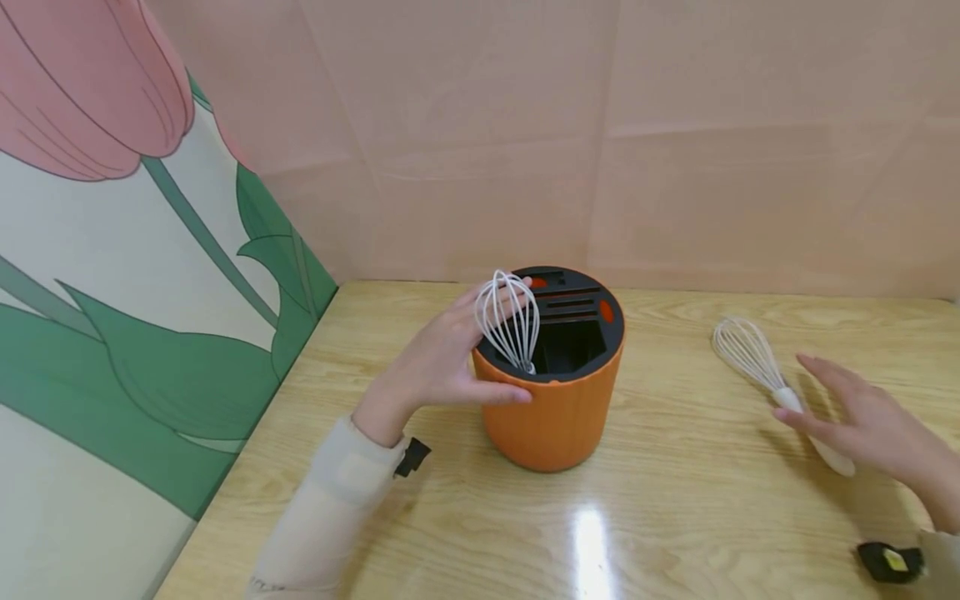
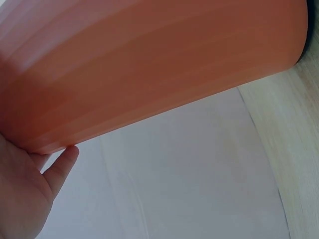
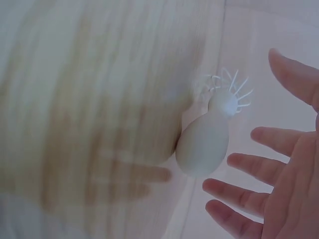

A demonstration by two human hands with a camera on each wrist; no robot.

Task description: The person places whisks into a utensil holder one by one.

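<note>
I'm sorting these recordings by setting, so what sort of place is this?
Probably a staged indoor tabletop rather than a working kitchen: a pale wood-grain table meets a plain pinkish-beige backdrop, and a flat panel printed with a large pink tulip and green leaves borders its left side.

One worktop, pale wood-grain (image 1: 675, 533), with a white glare (image 1: 592, 550) toward its near side; one backdrop, creased, pinkish-beige (image 1: 600, 150), upright behind the far edge; one panel, pale (image 1: 202, 283), with pink tulip (image 1: 90, 92) and green leaves (image 1: 180, 375), along the left edge.
</note>
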